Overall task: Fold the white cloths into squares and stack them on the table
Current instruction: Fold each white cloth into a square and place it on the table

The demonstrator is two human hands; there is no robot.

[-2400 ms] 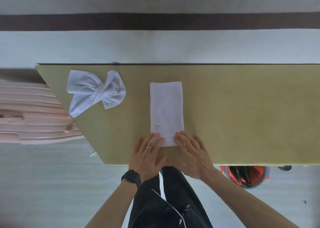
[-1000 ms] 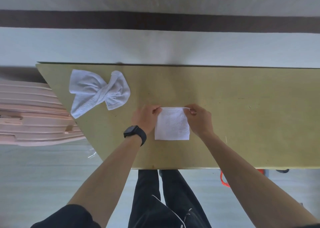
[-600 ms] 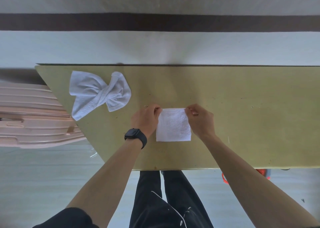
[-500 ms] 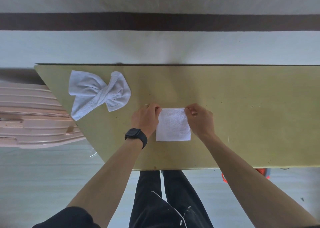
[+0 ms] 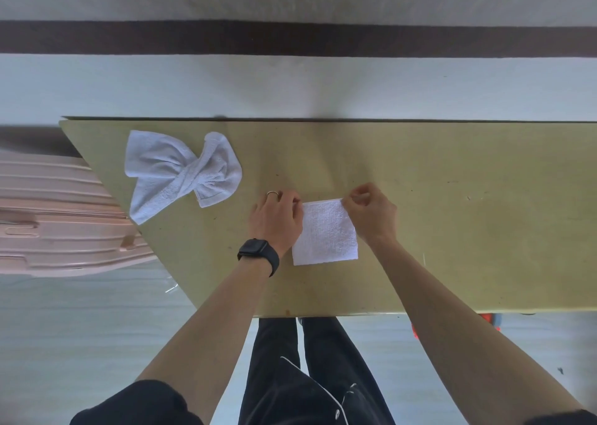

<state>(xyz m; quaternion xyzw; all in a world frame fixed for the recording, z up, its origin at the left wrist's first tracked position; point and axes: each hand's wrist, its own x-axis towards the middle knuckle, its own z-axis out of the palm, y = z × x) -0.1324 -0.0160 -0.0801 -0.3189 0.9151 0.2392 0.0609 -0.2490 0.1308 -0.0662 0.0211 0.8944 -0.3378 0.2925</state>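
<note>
Head view: both forearms reach out over the worktop (image 5: 452, 230) from the near edge, bare to above the elbow, with dark sleeves just showing at the bottom of the frame. The left hand (image 5: 277, 218) lies knuckles up with its fingers curled in at the far left corner of the folded cloth (image 5: 326, 234) and grips that corner. It wears a ring (image 5: 272, 193), and a dark watch (image 5: 258, 255) sits on the wrist. The right hand (image 5: 371, 213) is bent at the wrist, fingertips drawn together, and pinches the far right corner. The folded cloth is a white square lying flat near the middle of the worktop, between the two hands.

The loose cloth (image 5: 181, 172) lies crumpled and twisted near the far left corner, well apart from the hands. The fingertips of both hands are tucked under, so how deep each hold goes is hard to make out. A pink case (image 5: 58, 218) is cut off at the left edge. Something red (image 5: 491, 319) peeks out under the near edge, mostly hidden by the right arm.
</note>
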